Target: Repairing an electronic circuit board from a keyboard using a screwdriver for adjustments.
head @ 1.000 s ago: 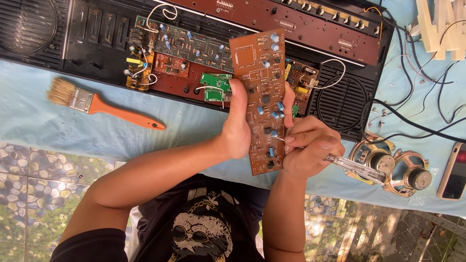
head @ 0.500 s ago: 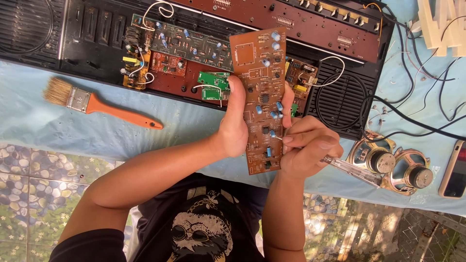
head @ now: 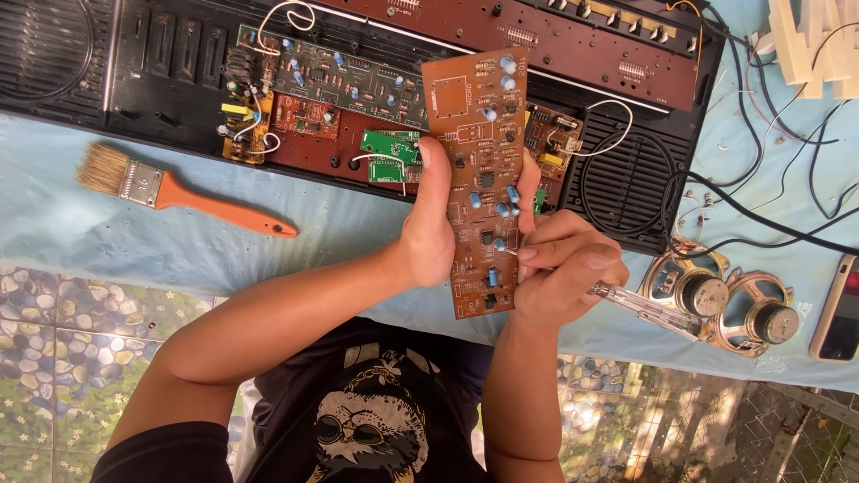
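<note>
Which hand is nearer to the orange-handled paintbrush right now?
Left. The left hand grips the brown circuit board to the right of the paintbrush, apart from it. The right hand sits farther right, beyond the board, holding a clear-handled tool.

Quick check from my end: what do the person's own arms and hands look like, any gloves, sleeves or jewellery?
Both hands are bare: no gloves, rings or watch show on the left hand or the right hand. The forearms are uncovered to above the elbow. A short black sleeve covers the left upper arm, part of a black T-shirt with a pale printed graphic on the chest.
</note>
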